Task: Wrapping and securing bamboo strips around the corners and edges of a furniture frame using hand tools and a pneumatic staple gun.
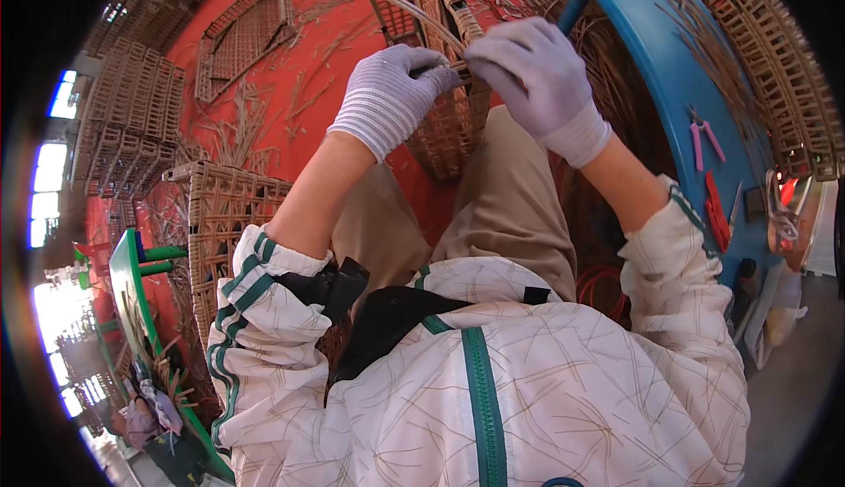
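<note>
**Both gloved hands at the rim of a woven basket**

Over the lap, above the tan trousers (493, 205): a half-woven cane basket (444, 131) rests against the knees, its rim tilted up and away toward the top of the view. Long axis of the rim edge runs from the knees up-left to the top centre.

- Left hand (387, 91), striped knit glove, fingers curled in and closed on a pale cane strand (396, 3) where it meets the rim. The strand arcs away up and to the left from the fingertips.
- Right hand (537, 78), plain grey glove, fingers folded down over the rim just beside the left hand; it seems to grip a dark-handled tool (572, 7) that pokes out above the knuckles (grip itself hidden under the glove, so only a judgement).
- The two hands nearly touch; the strand's fixed end lies between them, left hand the nearer to its free length.

Around: blue table (669, 73) on the right with pink-handled pliers (704, 139) and a red-handled cutter (715, 210). Red floor (299, 73) strewn with cane offcuts; a flat woven panel (242, 38) lies there, a finished square basket (224, 223) stands by the left elbow, stacks of more at far left
</note>
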`<action>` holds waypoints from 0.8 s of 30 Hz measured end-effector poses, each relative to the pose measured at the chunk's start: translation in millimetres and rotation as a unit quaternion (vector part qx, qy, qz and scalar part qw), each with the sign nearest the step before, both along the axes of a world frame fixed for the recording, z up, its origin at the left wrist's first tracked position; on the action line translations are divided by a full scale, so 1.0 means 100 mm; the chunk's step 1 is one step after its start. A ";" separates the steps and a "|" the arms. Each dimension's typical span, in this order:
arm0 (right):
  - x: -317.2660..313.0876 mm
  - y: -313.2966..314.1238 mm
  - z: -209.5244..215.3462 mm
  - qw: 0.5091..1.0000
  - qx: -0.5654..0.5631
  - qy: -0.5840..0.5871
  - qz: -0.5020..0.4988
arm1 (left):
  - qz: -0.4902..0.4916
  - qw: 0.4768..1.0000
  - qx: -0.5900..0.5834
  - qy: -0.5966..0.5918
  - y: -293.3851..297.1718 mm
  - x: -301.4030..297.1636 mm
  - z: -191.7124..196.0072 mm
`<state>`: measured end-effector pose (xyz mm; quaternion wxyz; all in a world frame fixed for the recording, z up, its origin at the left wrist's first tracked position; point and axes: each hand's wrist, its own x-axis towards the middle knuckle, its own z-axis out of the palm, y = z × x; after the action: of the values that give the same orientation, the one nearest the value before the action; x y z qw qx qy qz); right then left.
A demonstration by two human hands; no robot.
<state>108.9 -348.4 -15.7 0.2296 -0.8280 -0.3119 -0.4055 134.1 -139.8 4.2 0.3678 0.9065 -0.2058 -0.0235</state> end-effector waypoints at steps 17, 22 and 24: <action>-0.18 -0.01 -0.19 0.993 -0.104 0.031 -0.040 | -0.027 0.974 -0.046 0.219 0.04 0.21 0.06; -0.17 0.03 -0.24 0.983 -0.153 -0.045 -0.089 | -0.038 0.977 -0.052 0.205 0.05 0.22 0.03; -0.18 0.03 -0.23 0.983 -0.155 -0.044 -0.092 | -0.040 0.979 -0.048 0.196 0.03 0.21 0.03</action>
<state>91.2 -345.4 -38.9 0.0457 -0.8601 -0.3033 -0.4076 155.5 -136.8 7.2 0.4428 0.8567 -0.1669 -0.2054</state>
